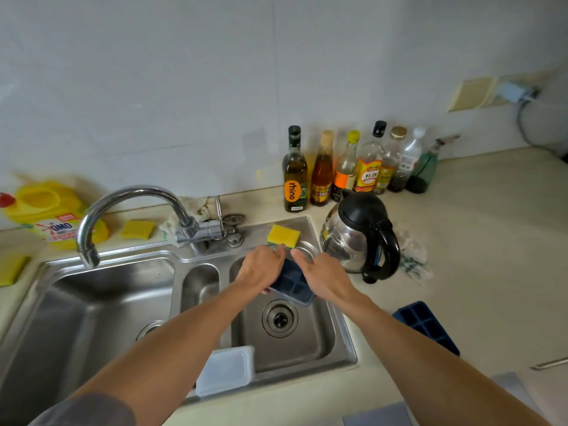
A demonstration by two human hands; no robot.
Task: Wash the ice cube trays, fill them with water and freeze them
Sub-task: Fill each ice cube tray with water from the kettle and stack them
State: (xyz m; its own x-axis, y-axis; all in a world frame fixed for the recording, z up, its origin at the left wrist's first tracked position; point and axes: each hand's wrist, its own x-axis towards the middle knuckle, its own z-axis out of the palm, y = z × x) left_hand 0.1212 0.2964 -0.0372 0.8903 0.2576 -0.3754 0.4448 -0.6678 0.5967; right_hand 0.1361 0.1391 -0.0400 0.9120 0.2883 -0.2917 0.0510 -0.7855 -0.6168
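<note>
- Two bare hands meet over the right basin of the stainless steel double sink [346, 339], with a dark blue plastic ice cube tray [292, 282] tilted between them, above the drain.
- The left hand [261, 269] grips the tray's left edge, a fingertip showing underneath it.
- The right hand [325, 278] lies against the tray's right side with its fingers reaching forward; whether it actually grips, I cannot tell.
- A yellow rectangular sponge [283, 235] sits on the sink ledge just beyond both hands' fingertips.
- A second dark blue ice cube tray [425, 325] rests on the beige counter [476, 256] to the right of the sink, partly hidden by the right forearm.
- A clear plastic lid [226, 370] leans on the sink's near rim.
- The curved chrome faucet [129, 207] points over the left basin.
- A steel kettle with a black handle [362, 235] stands just beside the sink, with a row of glass bottles [347, 170] behind it against the wall.
</note>
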